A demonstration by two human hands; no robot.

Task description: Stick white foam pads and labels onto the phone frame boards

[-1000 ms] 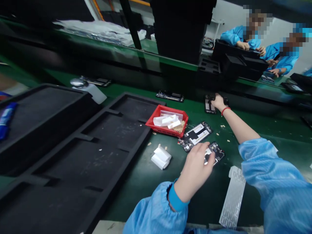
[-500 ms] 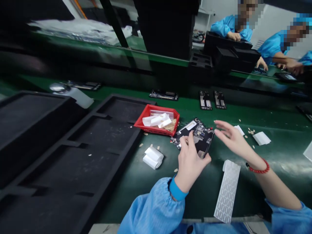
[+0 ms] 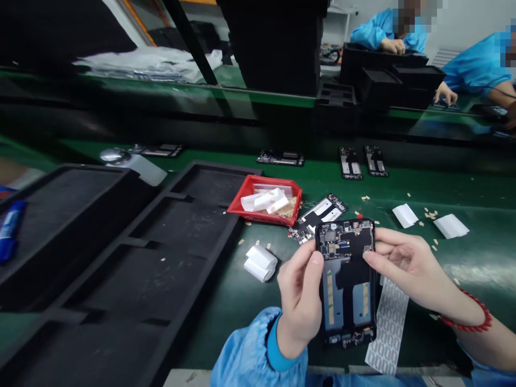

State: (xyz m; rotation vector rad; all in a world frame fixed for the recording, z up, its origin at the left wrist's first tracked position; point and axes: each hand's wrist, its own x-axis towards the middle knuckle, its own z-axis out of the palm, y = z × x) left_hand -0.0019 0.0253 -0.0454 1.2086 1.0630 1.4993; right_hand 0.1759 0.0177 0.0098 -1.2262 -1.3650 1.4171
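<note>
An opened phone body [image 3: 347,282], its circuit board and inner frame showing, is held upright in front of me. My left hand [image 3: 300,298] pinches its left edge, thumb on the near face. At its upper right edge, my right hand [image 3: 407,263] grips with thumb in front and fingers behind. Behind it a second phone body [image 3: 316,217] lies tilted on the bench beside the red bin. Partly covered by the held phone and my right hand, a sheet of ring-shaped stickers [image 3: 389,328] rests on the bench.
A red bin [image 3: 264,216] holds white paper and small tan scraps. Black foam trays [image 3: 133,285] fill the left, with a blue marker [image 3: 11,228] and a metal-topped bottle [image 3: 139,165]. Crumpled paper [image 3: 260,263] and more phone bodies [image 3: 350,163] lie about. Co-workers sit beyond the partition.
A phone body has been lifted from the bench and turned upright toward me. My right hand, free before, has closed on its right edge. The view has shifted slightly.
</note>
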